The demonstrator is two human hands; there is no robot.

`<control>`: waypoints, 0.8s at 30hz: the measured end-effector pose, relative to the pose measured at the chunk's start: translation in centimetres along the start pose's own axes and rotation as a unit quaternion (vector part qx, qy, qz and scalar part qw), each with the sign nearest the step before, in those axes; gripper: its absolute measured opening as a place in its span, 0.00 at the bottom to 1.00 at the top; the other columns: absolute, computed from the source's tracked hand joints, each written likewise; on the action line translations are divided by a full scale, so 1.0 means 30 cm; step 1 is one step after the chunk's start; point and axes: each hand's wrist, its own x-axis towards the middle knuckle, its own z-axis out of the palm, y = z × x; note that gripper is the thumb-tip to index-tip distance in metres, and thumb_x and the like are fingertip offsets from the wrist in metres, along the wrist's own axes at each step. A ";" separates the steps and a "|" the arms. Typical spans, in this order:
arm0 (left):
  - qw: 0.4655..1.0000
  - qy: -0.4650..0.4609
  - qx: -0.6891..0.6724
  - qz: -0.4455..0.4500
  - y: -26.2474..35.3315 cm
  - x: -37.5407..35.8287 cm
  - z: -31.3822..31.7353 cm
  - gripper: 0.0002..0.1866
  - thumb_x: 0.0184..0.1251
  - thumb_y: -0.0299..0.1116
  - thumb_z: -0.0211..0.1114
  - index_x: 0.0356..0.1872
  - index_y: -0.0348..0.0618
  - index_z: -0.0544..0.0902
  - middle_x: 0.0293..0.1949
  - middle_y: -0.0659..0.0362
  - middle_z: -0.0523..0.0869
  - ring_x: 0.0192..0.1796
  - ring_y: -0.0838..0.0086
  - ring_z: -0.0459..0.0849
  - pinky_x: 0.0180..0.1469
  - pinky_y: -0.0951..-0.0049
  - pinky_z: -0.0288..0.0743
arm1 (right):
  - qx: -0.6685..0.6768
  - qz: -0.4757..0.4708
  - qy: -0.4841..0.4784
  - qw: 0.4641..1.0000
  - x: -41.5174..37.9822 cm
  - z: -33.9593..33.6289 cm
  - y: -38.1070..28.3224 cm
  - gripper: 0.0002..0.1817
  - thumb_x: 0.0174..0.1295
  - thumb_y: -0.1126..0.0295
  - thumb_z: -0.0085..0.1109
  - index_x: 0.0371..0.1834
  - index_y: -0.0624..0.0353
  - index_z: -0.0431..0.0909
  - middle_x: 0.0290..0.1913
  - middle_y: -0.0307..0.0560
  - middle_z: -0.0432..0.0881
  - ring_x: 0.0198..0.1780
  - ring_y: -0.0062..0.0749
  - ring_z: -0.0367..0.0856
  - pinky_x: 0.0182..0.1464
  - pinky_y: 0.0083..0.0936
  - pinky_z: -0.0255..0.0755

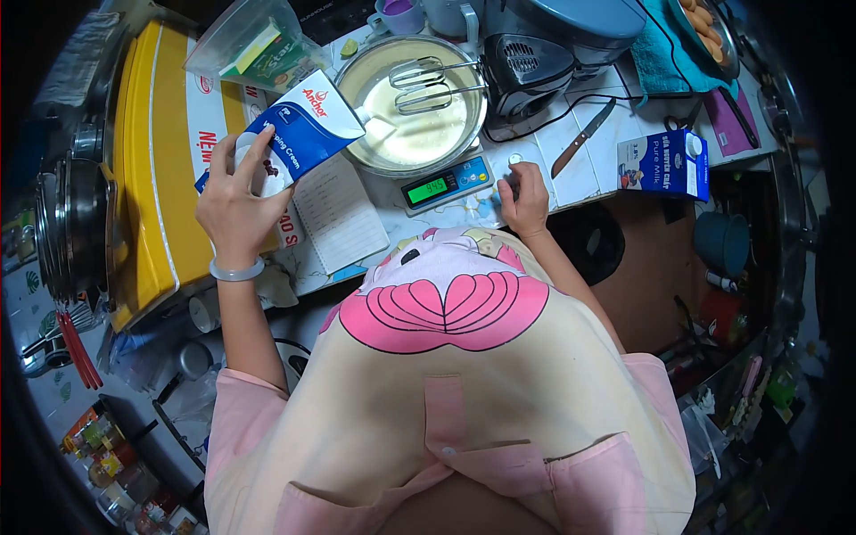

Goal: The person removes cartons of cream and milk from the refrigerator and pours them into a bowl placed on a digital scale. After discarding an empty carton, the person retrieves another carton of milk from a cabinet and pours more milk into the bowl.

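My left hand (pixel 241 192) is wrapped round a blue-and-white whipping cream carton (pixel 308 143), tilted with its spout over the rim of a glass bowl (pixel 350 147). White cream (pixel 379 127) falls from the spout onto the pale yellow mixture (pixel 437 125) inside. Under the bowl's near side sits a digital scale (pixel 448 184) with a lit green display. Just right of the scale is my right hand (pixel 524 198), its fingers curled, with a small white cap (pixel 514 159) at the fingertips. The beaters (pixel 423 85) of a hand mixer (pixel 530 71) hang over the bowl.
A handwritten notebook (pixel 343 214) lies left of the scale. A knife (pixel 582 138) and a milk carton (pixel 662 165) are to the right. The mixer's black cord (pixel 571 109) curves across the counter. A yellow box (pixel 156 169) stands at left, and eggs (pixel 703 27) sit far right.
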 end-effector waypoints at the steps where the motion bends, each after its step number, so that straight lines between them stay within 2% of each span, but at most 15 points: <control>1: 1.000 0.002 -0.001 0.002 0.000 0.000 0.000 0.38 0.36 0.45 0.81 0.59 0.73 0.81 0.55 0.60 0.81 0.44 0.68 0.87 0.40 0.72 0.82 | 0.000 0.000 0.000 1.000 0.000 0.001 0.001 0.17 0.59 0.65 0.64 0.46 0.63 0.72 0.41 0.54 0.76 0.32 0.45 0.76 0.34 0.35 0.71; 6: 1.000 -0.002 -0.003 0.000 0.004 0.004 -0.005 0.38 0.36 0.45 0.81 0.59 0.73 0.81 0.55 0.60 0.81 0.44 0.68 0.87 0.40 0.72 0.82 | 0.000 -0.005 0.003 1.000 -0.001 0.002 0.006 0.18 0.59 0.65 0.64 0.46 0.63 0.72 0.41 0.55 0.76 0.33 0.45 0.76 0.35 0.35 0.72; 9: 1.000 -0.003 -0.025 -0.018 0.011 0.005 -0.008 0.39 0.33 0.37 0.80 0.57 0.72 0.83 0.55 0.59 0.81 0.44 0.65 0.87 0.43 0.69 0.81 | 0.000 -0.006 0.004 1.000 -0.001 0.002 0.007 0.18 0.59 0.65 0.64 0.46 0.63 0.72 0.42 0.55 0.76 0.33 0.46 0.76 0.35 0.35 0.72; 13: 1.000 0.004 -0.006 0.006 -0.002 0.003 -0.002 0.38 0.36 0.44 0.80 0.59 0.73 0.81 0.54 0.60 0.82 0.44 0.68 0.88 0.41 0.72 0.82 | -0.003 -0.010 0.004 1.000 -0.003 0.006 0.012 0.17 0.59 0.65 0.63 0.46 0.63 0.72 0.42 0.55 0.76 0.34 0.47 0.77 0.35 0.36 0.72; 22: 1.000 -0.007 -0.011 0.003 -0.002 0.003 -0.006 0.38 0.36 0.43 0.80 0.59 0.73 0.81 0.54 0.59 0.81 0.45 0.67 0.88 0.41 0.72 0.82 | 0.000 -0.002 0.001 1.000 -0.003 0.004 0.008 0.17 0.60 0.64 0.63 0.46 0.63 0.72 0.41 0.55 0.76 0.34 0.47 0.77 0.35 0.36 0.72; 24: 1.000 -0.004 -0.024 -0.006 0.003 0.004 -0.007 0.39 0.34 0.37 0.78 0.58 0.72 0.82 0.54 0.59 0.81 0.43 0.67 0.86 0.42 0.71 0.82 | 0.001 0.004 -0.002 1.000 -0.004 0.003 0.007 0.18 0.60 0.64 0.63 0.46 0.63 0.72 0.41 0.55 0.76 0.34 0.47 0.76 0.35 0.36 0.72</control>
